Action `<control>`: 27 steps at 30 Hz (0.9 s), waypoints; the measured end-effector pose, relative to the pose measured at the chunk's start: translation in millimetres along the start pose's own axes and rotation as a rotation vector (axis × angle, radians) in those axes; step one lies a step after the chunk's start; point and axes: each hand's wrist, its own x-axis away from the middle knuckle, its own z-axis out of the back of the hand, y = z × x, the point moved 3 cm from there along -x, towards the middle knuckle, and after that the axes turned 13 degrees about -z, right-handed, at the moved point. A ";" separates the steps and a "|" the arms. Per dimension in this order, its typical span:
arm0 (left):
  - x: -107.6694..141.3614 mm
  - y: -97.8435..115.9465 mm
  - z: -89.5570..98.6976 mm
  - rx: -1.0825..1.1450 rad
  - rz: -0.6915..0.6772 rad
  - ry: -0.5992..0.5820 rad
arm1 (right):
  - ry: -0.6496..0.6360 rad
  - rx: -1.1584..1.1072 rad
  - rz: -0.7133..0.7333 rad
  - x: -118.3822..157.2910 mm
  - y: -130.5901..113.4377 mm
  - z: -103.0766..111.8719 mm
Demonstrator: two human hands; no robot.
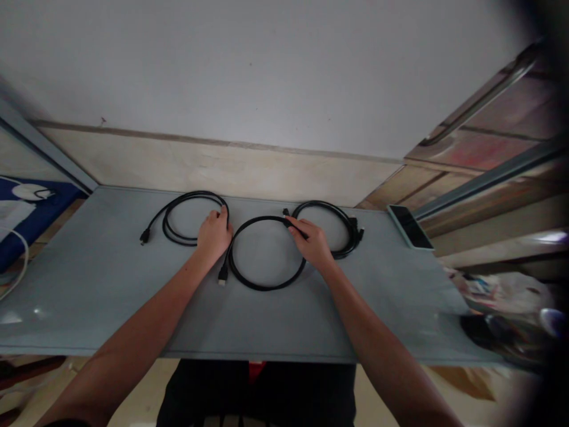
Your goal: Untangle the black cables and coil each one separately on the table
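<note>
- The right hand (312, 238) has its grip pinching the middle cable (267, 289), black and looped on the grey counter (111, 273); a slack pinch could let the loop spring wider.
- The left hand (214, 232) touches the coiled left cable (198, 193); I cannot tell whether its grip closes around it. A sideways drag could unravel that coil.
- The right cable (353, 237) lies coiled just beside the right hand, so neighbouring loops could catch and tangle.
</note>
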 end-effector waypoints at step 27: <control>-1.3 -15.9 18.5 0.031 -0.074 0.081 | -0.017 0.006 0.004 0.2 1.9 -0.2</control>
